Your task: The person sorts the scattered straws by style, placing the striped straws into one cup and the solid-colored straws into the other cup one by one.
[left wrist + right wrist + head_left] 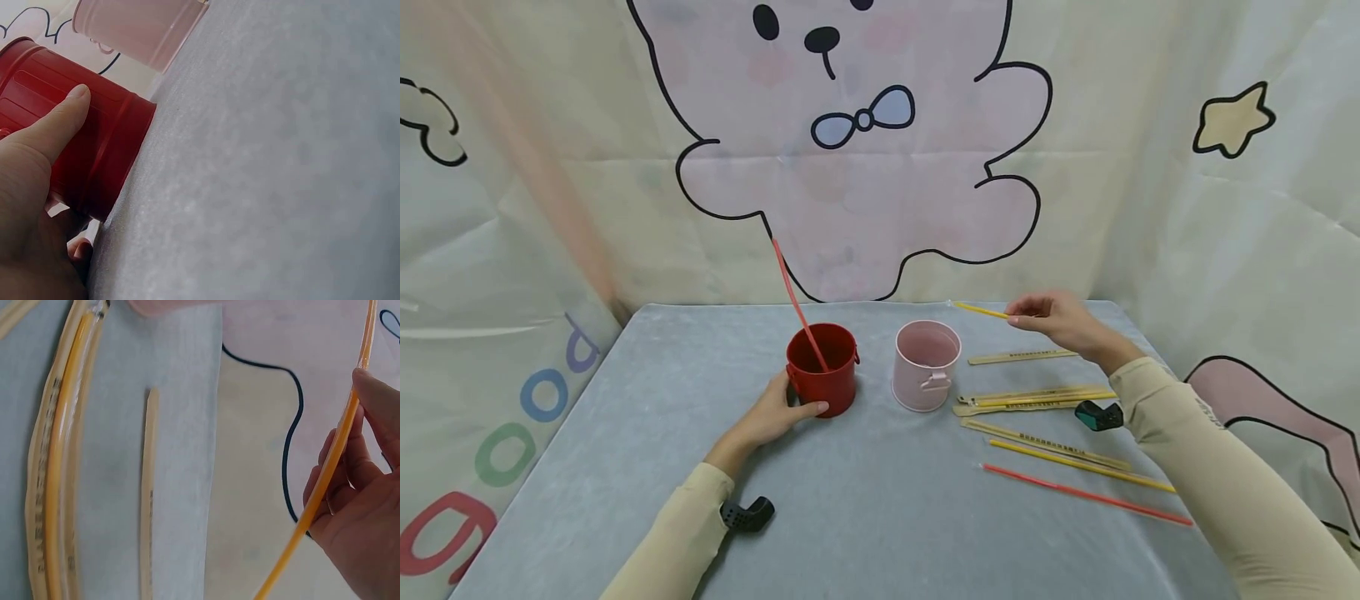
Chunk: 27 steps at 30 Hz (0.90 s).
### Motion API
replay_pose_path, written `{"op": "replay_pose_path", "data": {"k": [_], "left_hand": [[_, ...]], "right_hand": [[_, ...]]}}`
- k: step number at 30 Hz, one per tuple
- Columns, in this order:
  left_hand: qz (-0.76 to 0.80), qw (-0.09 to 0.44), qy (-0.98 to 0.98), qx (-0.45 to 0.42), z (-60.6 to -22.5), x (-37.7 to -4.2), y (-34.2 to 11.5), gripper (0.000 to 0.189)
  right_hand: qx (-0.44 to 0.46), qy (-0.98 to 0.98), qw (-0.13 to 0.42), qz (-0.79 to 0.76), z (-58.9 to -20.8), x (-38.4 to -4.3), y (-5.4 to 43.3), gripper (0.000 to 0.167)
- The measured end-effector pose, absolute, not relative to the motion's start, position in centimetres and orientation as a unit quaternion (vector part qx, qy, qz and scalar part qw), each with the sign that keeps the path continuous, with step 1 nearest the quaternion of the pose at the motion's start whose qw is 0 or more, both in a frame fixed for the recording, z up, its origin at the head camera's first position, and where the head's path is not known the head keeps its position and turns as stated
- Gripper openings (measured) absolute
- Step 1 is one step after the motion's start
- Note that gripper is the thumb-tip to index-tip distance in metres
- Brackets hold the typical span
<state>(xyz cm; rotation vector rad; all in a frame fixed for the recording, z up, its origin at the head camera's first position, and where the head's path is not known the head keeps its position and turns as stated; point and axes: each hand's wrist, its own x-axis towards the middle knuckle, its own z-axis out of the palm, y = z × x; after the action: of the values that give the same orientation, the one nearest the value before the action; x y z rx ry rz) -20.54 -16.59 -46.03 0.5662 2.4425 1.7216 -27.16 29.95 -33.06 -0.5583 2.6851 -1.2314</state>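
My left hand (778, 412) grips the lower side of a red bucket (838, 387), its thumb along the wall in the left wrist view and the other fingers partly hidden behind. The bucket stands upright on the table; a red straw (792, 292) leans in it, sticking up well above the rim. Above the table's far right part, my right hand (1063, 323) pinches a long yellow straw (328, 469) between thumb and fingers. This straw's free end points left, toward a pink bucket (917, 383) that stands right of the red one.
On the right of the table (865, 517) lie several paper-sleeved sticks (1018, 357), a loose yellow straw (1075, 463) and a red straw (1082, 493). Another yellow straw (62, 437) lies among the sleeves. A printed curtain (865, 192) hangs behind the table's back edge.
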Motion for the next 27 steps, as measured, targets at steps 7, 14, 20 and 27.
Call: {"op": "replay_pose_path", "data": {"k": [7, 14, 20, 27], "left_hand": [[0.564, 0.046, 0.803, 0.191, -46.1, -20.4, -16.6, 0.075], [0.565, 0.043, 0.801, 0.195, -46.1, -20.5, -16.6, 0.075], [0.562, 0.042, 0.802, 0.196, -46.2, -20.5, -16.6, 0.074], [0.567, 0.044, 0.8, 0.193, -46.3, -20.6, -16.7, 0.077]], "right_hand": [[-0.198, 0.869, 0.089, -0.445, -32.6, -27.2, 28.4, 0.021], [-0.216, 0.837, 0.115, -0.49, -31.8, -27.3, 26.5, 0.011], [-0.226, 0.816, 0.12, -0.519, -30.6, -27.1, 25.0, 0.01], [-0.262, 0.774, 0.109, -0.566, -28.6, -27.2, 22.8, 0.015]]}}
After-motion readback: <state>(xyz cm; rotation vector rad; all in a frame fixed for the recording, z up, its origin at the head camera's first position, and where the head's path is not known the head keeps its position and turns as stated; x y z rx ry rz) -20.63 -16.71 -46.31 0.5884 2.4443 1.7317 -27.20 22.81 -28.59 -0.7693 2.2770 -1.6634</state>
